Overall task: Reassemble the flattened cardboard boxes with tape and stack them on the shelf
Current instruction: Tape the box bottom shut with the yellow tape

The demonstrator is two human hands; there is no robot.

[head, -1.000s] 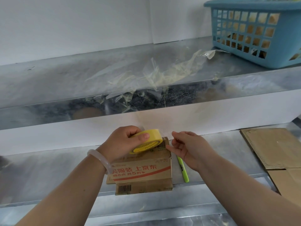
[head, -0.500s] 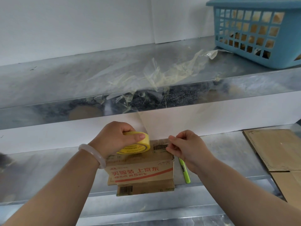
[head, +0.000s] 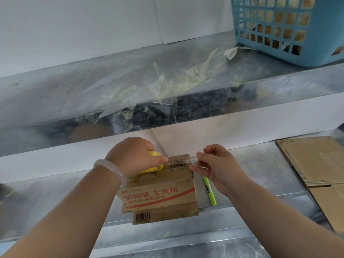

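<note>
A small brown cardboard box with red print and barcodes lies on the lower metal shelf, its front hanging over the shelf edge. My left hand grips a yellow tape roll and holds it down on the box's far left part. My right hand pinches the free end of a clear tape strip stretched rightward from the roll across the box's far edge.
A green marker pen lies just right of the box. Flattened cardboard sheets rest at the right of the lower shelf. On the upper shelf lie crumpled used tape and a blue plastic basket.
My left hand lowered the roll onto the box. My right hand took the tape end and drew a strip out to the right along the box's far edge.
</note>
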